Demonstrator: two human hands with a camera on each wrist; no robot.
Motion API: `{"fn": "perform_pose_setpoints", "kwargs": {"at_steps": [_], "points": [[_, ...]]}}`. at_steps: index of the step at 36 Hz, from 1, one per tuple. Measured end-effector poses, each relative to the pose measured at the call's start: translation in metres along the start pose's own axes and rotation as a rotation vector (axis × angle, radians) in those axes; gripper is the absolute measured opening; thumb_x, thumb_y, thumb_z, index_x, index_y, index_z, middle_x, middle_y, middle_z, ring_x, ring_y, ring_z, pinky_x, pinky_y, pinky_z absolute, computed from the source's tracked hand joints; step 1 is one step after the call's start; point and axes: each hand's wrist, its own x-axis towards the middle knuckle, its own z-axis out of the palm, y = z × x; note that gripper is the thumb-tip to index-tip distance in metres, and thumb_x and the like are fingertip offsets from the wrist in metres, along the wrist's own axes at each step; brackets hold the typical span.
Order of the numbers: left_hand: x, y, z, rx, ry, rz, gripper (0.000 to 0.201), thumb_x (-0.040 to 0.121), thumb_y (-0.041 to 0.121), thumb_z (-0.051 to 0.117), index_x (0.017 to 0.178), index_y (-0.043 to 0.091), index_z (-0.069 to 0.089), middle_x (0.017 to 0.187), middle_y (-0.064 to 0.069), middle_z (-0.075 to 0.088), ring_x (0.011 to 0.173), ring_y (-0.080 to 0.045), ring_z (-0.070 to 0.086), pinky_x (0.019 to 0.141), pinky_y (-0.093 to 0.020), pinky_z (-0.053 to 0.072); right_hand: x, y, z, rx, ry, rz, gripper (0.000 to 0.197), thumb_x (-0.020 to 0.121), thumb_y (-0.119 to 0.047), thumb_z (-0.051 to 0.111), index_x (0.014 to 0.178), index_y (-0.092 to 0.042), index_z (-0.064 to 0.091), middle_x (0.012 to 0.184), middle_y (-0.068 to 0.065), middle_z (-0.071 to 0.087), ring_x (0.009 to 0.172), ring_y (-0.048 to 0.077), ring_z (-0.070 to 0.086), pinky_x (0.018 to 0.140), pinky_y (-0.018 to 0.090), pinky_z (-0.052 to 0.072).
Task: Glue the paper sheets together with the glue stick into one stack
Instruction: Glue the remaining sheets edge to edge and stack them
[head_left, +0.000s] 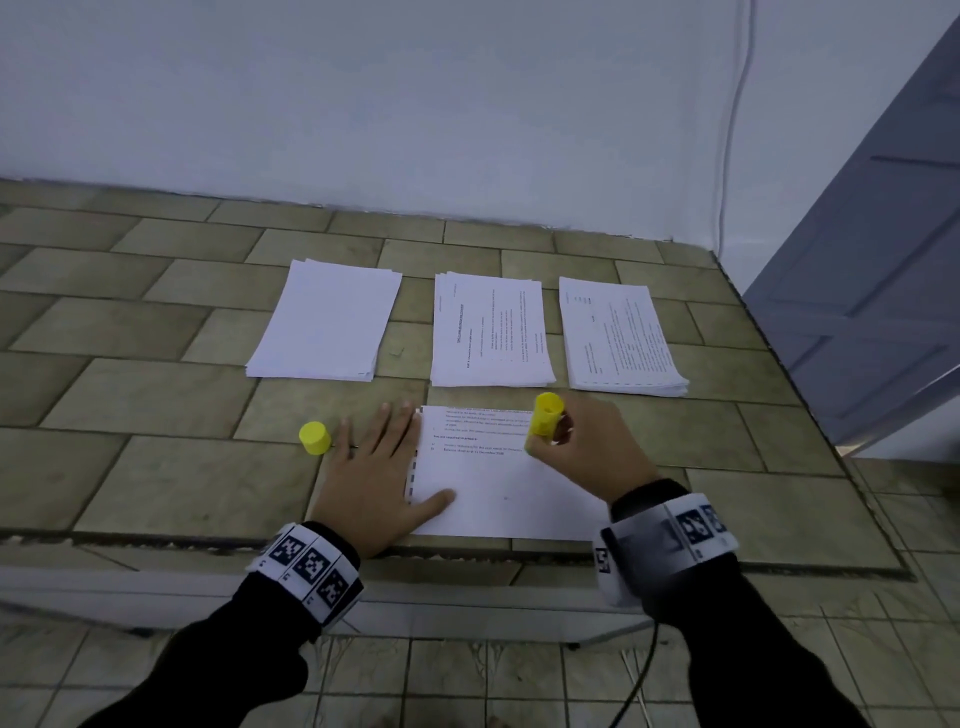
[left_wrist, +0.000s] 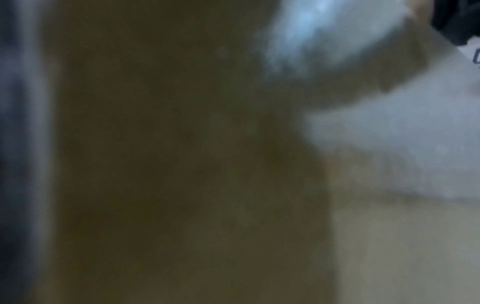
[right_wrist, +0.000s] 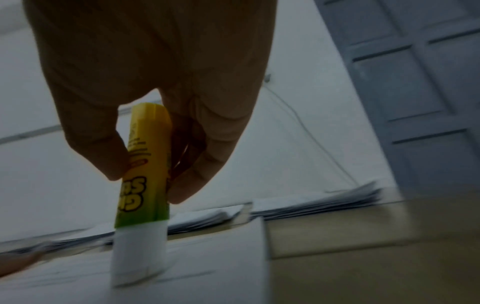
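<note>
Right hand (right_wrist: 155, 82) seen from beneath, thumb and fingers (right_wrist: 207, 164) pinching yellow-green glue stick (right_wrist: 145, 164), held near upright. White glue end exposed, touching printed sheet (right_wrist: 207, 277) lying near. Paper stacks (right_wrist: 311, 203) beyond the sheet, along the far wall. Tiled surface (right_wrist: 363, 246) to the right. Grey panelled door (right_wrist: 415, 82) at far right. Picture dim, edges blurred.

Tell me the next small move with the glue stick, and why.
Probably drag the glue stick across the front sheet: the right hand holds it uncapped, its white tip down on the paper, the cap lies aside, and the left hand pins the sheet's edge.
</note>
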Motion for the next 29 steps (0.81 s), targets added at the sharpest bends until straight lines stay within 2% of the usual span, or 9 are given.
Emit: {"fn": "perform_pose_setpoints", "kwargs": {"at_steps": [2, 5, 11, 14, 16, 18, 21, 25, 29], "points": [[0.0, -0.001, 0.001, -0.004, 0.014, 0.004, 0.111, 0.076, 0.088, -0.002, 0.156, 0.013, 0.014, 0.163, 0.0, 0.007, 0.151, -0.02, 0.005, 0.118, -0.058, 0.004, -0.004, 0.013, -0.013, -0.01, 0.036, 0.038, 0.027, 0.088, -0.019, 0.062, 0.069, -0.002, 0.055, 0.063, 0.016, 0.059, 0.059, 0.03, 0.056, 0.058, 0.043, 0.048], [-0.001, -0.001, 0.002, -0.014, 0.027, 0.017, 0.107, 0.08, 0.086, 0.002, 0.155, 0.011, 0.02, 0.163, -0.002, 0.013, 0.15, -0.022, 0.011, 0.117, -0.061, 0.01, -0.011, 0.028, -0.027, -0.054, 0.064, 0.076, 0.02, 0.083, -0.017, 0.067, 0.071, -0.004, 0.057, 0.064, 0.011, 0.061, 0.061, 0.025, 0.058, 0.06, 0.039, 0.049], [-0.002, -0.001, 0.002, -0.025, 0.08, 0.022, 0.076, 0.096, 0.058, 0.017, 0.149, 0.008, 0.036, 0.157, -0.006, 0.031, 0.145, -0.027, 0.03, 0.112, -0.062, 0.022, -0.018, 0.03, -0.031, -0.075, 0.116, 0.056, 0.019, 0.081, -0.014, 0.069, 0.072, -0.009, 0.054, 0.064, 0.003, 0.057, 0.058, 0.008, 0.051, 0.054, 0.014, 0.04], [-0.001, -0.001, 0.002, -0.036, 0.093, 0.011, 0.066, 0.098, 0.045, 0.018, 0.149, 0.009, 0.036, 0.158, -0.006, 0.031, 0.145, -0.026, 0.029, 0.112, -0.062, 0.024, -0.017, 0.013, -0.02, -0.02, 0.13, -0.029, 0.018, 0.083, -0.016, 0.069, 0.073, -0.01, 0.056, 0.067, 0.004, 0.06, 0.061, 0.012, 0.057, 0.056, 0.02, 0.046], [-0.001, -0.001, 0.003, -0.024, 0.099, 0.017, 0.062, 0.098, 0.039, 0.02, 0.148, 0.008, 0.04, 0.156, -0.007, 0.034, 0.143, -0.027, 0.034, 0.11, -0.063, 0.028, -0.017, -0.004, -0.007, 0.045, 0.055, -0.101, 0.021, 0.087, -0.018, 0.065, 0.072, -0.007, 0.057, 0.067, 0.007, 0.061, 0.062, 0.02, 0.06, 0.06, 0.035, 0.051], [0.0, -0.002, 0.003, -0.011, 0.109, 0.025, 0.06, 0.098, 0.037, 0.022, 0.145, 0.007, 0.043, 0.154, -0.009, 0.038, 0.14, -0.029, 0.038, 0.107, -0.064, 0.031, -0.017, -0.023, 0.007, 0.114, -0.071, -0.168, 0.017, 0.087, -0.017, 0.064, 0.074, -0.008, 0.058, 0.074, 0.006, 0.062, 0.068, 0.02, 0.059, 0.064, 0.039, 0.052], [0.0, -0.002, 0.003, -0.004, 0.119, 0.033, 0.059, 0.098, 0.036, 0.023, 0.144, 0.006, 0.045, 0.153, -0.009, 0.04, 0.139, -0.029, 0.04, 0.106, -0.064, 0.032, -0.018, -0.048, 0.029, 0.13, -0.213, -0.259, 0.014, 0.084, -0.017, 0.068, 0.08, -0.008, 0.058, 0.081, 0.004, 0.06, 0.072, 0.017, 0.056, 0.066, 0.035, 0.051], [0.0, -0.004, 0.003, 0.034, 0.098, 0.062, 0.064, 0.092, 0.037, 0.028, 0.144, 0.004, 0.044, 0.152, -0.012, 0.04, 0.142, -0.03, 0.031, 0.105, -0.063, 0.026, -0.017, -0.063, 0.048, 0.135, -0.246, -0.344, 0.015, 0.083, -0.017, 0.07, 0.087, -0.008, 0.059, 0.083, 0.003, 0.058, 0.07, 0.01, 0.047, 0.064, 0.026, 0.042], [-0.001, -0.004, 0.001, 0.05, 0.057, 0.072, 0.068, 0.087, 0.038, 0.034, 0.142, 0.002, 0.046, 0.151, -0.014, 0.042, 0.139, -0.029, 0.024, 0.099, -0.068, 0.035, -0.015, -0.063, 0.054, 0.103, -0.266, -0.38, 0.014, 0.083, -0.016, 0.068, 0.09, -0.012, 0.056, 0.084, -0.003, 0.052, 0.071, 0.005, 0.04, 0.064, 0.018, 0.032]]}}
